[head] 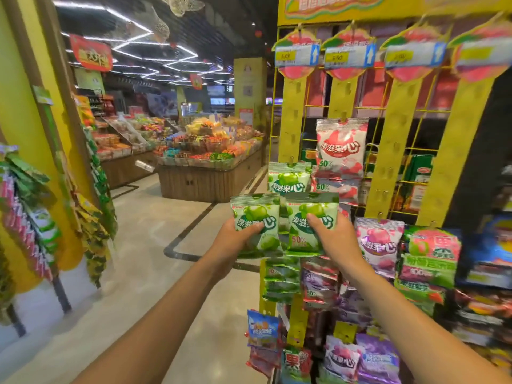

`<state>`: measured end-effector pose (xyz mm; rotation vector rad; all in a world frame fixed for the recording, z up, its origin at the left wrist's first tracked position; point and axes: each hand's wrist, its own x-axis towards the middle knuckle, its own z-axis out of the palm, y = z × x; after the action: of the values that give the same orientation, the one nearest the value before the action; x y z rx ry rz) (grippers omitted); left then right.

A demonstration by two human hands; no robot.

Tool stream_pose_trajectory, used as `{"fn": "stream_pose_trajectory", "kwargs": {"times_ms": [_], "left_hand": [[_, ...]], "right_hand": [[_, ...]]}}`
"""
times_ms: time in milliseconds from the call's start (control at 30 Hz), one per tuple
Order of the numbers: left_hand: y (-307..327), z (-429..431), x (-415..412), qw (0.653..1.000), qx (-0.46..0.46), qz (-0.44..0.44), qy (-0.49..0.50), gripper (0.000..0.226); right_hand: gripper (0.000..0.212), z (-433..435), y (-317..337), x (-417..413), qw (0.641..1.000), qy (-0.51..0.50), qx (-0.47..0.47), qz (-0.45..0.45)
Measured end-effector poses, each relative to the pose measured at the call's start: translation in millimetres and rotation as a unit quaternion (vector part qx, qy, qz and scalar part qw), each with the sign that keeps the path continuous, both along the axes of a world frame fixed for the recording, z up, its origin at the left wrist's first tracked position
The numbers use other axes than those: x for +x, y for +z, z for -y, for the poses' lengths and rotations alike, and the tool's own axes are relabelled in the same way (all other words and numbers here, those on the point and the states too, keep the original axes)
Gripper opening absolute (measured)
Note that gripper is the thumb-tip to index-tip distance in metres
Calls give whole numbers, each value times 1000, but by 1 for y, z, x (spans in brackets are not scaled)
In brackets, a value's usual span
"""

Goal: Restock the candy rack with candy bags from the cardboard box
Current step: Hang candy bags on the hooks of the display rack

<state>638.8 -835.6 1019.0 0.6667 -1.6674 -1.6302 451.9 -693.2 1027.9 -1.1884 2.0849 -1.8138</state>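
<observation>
My left hand (235,241) grips a green apple candy bag (256,217) with the thumb across its front. My right hand (332,239) holds a second green candy bag (310,212) beside it. Both bags are raised in front of the left edge of the yellow candy rack (293,106). Just behind them a matching green bag (289,180) hangs on the rack's leftmost strip. A pink and white candy bag (342,146) hangs on the strip to its right. The cardboard box is out of view.
More candy bags (379,245) in pink, purple and green fill the rack's lower hooks. A hanging snack display (30,217) stands at the left. A wooden produce-style island (207,173) sits across the tiled aisle (155,231).
</observation>
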Motion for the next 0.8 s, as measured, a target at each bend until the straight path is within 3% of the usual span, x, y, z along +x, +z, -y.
{"fn": "stream_pose_trajectory", "kwargs": {"times_ms": [167, 300, 367, 467, 567, 800], "left_hand": [[35, 19, -26, 999, 12, 24, -24, 35], [60, 33, -50, 998, 24, 35, -47, 55], [78, 28, -55, 996, 23, 26, -77, 43], [101, 24, -63, 996, -11, 14, -84, 6], [117, 27, -72, 996, -25, -12, -86, 10], [145, 40, -90, 992, 13, -53, -117, 25]], "right_hand": [[27, -7, 18, 2, 999, -51, -17, -4], [33, -13, 29, 5, 996, -91, -17, -9], [33, -17, 33, 6, 993, -112, -29, -7], [21, -24, 39, 8, 992, -119, -45, -8], [33, -31, 41, 8, 990, -134, -34, -16], [21, -42, 46, 5, 989, -144, -33, -28]]}}
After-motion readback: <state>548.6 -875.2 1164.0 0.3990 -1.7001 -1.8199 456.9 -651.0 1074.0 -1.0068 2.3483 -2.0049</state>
